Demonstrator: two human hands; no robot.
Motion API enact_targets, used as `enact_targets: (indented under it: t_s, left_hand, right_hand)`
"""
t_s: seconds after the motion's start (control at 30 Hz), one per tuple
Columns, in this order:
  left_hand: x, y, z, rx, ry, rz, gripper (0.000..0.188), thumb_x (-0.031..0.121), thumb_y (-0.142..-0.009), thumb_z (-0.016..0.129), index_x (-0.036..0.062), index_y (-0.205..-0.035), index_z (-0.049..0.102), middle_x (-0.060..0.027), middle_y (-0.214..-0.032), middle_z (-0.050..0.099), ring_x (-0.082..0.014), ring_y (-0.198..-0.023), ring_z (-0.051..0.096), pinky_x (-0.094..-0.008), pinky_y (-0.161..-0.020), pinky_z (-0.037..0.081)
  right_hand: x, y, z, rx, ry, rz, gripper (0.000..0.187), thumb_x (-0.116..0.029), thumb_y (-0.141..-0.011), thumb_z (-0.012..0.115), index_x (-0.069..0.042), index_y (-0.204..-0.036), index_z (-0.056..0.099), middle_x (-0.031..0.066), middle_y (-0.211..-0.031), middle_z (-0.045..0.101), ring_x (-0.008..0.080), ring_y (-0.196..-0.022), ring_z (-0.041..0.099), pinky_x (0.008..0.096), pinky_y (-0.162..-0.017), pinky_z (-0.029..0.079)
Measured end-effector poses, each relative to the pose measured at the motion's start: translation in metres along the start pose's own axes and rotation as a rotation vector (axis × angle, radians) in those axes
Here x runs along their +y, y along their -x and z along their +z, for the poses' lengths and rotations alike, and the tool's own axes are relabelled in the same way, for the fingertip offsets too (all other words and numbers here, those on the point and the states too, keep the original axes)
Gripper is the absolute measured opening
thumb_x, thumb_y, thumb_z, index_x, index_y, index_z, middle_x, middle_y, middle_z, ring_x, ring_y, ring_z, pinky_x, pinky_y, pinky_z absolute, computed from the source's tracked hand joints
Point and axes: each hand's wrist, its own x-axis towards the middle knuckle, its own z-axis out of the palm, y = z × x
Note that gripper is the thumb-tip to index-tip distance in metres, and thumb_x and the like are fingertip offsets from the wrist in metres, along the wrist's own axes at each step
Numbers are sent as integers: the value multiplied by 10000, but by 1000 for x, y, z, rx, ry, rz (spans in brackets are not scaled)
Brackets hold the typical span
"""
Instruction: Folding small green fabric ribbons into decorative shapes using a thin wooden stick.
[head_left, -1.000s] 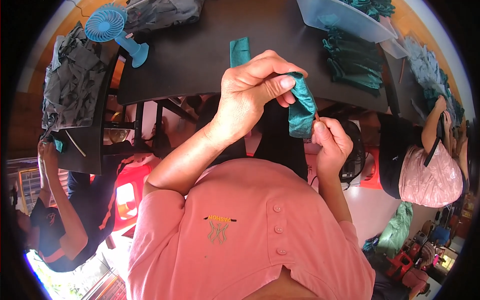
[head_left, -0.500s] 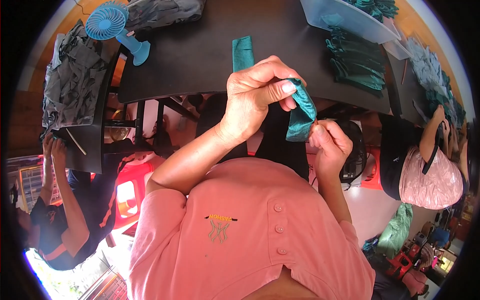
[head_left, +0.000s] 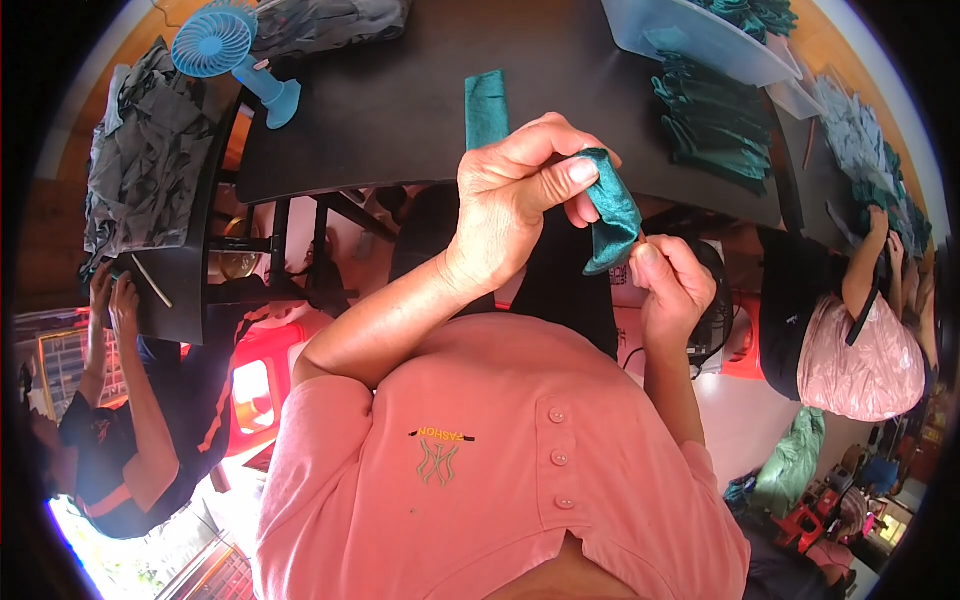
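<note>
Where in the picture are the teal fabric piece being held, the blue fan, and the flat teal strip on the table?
teal fabric piece [head_left: 608, 215], head view, its folded middle.
blue fan [head_left: 213, 38], head view, round grille.
flat teal strip [head_left: 486, 108], head view, its centre.

small teal satin piece, folded, held above the table edge

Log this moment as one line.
left hand: pinching teal fabric piece | right hand: at its lower edge | black table behind

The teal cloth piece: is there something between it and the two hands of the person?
Nothing visible. The left hand pinches the teal cloth piece directly at its top, and the right hand touches its lower edge with bare fingertips.
</note>
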Motion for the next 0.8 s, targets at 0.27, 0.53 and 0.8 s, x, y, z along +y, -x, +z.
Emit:
enact_targets:
  t_s: [0.27, 0.53, 0.8]
  left_hand:
    - [4, 2, 4, -6, -16, -84, 83, 28, -909, 603, -32, -940, 650, -99, -883, 631, -136, -643, 600, -245, -599, 516]
    - [5, -3, 3, -1, -163, -158, 86, 0, -880, 629, -13, -954, 670, -84, -974, 643, -87, -610, 569, -204, -532, 461]
    - [17, -4, 12, 32, -201, -143, 176, 7, -897, 615, -14, -1062, 674, -50, -931, 603, -101, -682, 613, -187, -532, 455]
  right_hand:
    - [1, 3, 4, -39, -77, 20, 143, -75, -854, 688, 57, -817, 645, -7, -642, 531, 55, -553, 427, 209, -510, 312]
    - [3, 7, 10, 34, -122, 23, 141, -82, -866, 681, 43, -819, 638, -16, -636, 517, 48, -552, 409, 202, -503, 290]
    - [-4, 9, 12, 64, 108, -12, 139, -62, -911, 604, 64, -854, 613, 4, -671, 521, 59, -589, 422, 211, -538, 326]
